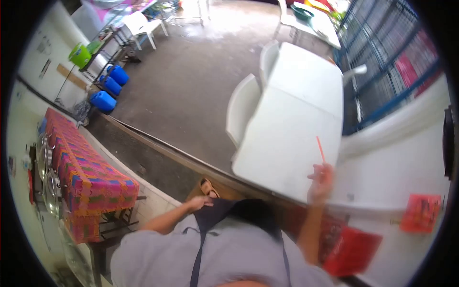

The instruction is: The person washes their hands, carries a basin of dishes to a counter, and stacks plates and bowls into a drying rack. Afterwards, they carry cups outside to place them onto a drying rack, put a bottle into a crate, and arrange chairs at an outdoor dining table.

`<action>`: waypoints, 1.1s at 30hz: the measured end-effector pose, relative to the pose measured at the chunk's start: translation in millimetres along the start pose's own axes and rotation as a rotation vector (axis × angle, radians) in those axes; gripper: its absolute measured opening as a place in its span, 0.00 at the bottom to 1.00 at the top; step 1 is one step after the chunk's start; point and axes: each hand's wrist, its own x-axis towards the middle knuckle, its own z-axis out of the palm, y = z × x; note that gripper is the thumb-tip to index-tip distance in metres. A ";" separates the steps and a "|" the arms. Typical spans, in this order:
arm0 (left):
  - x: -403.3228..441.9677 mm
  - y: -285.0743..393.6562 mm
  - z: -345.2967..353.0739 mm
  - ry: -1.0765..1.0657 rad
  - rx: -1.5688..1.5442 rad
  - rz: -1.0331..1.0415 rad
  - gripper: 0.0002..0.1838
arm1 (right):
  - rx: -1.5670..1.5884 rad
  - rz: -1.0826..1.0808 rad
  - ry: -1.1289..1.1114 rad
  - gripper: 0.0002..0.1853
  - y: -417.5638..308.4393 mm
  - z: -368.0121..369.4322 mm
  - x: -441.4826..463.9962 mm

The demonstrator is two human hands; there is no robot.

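My right hand (321, 184), smeared by motion, is raised over the near end of a white table (287, 138). Its fingers are closed on a thin orange-red stick (320, 148), which points up and away from me; its exact kind is too blurred to tell. Low in front of my body, my left hand (198, 204) has its fingers closed at the edge of the dark apron (215, 213) I wear over a grey shirt. A sandalled foot (209, 188) shows just beyond that hand.
White chairs (245, 105) stand along the table's left side. A raised ledge (158, 146) crosses the floor ahead. To the left are a cloth-covered table (91, 177) and blue jugs (103, 101). A red bag (354, 251) is at lower right, blue metal grating (382, 62) beyond.
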 end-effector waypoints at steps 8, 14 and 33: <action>-168.5 -117.3 -145.9 0.548 -0.132 -0.972 0.24 | 0.008 -0.161 -0.120 0.28 -100.2 250.5 72.0; -154.1 -195.4 -236.0 0.857 -0.262 -0.991 0.22 | -0.007 -0.254 -0.204 0.30 -143.5 338.9 128.5; 117.9 -350.8 -515.7 0.401 -0.121 -0.922 0.23 | 0.471 -0.087 -0.248 0.36 52.3 647.4 421.8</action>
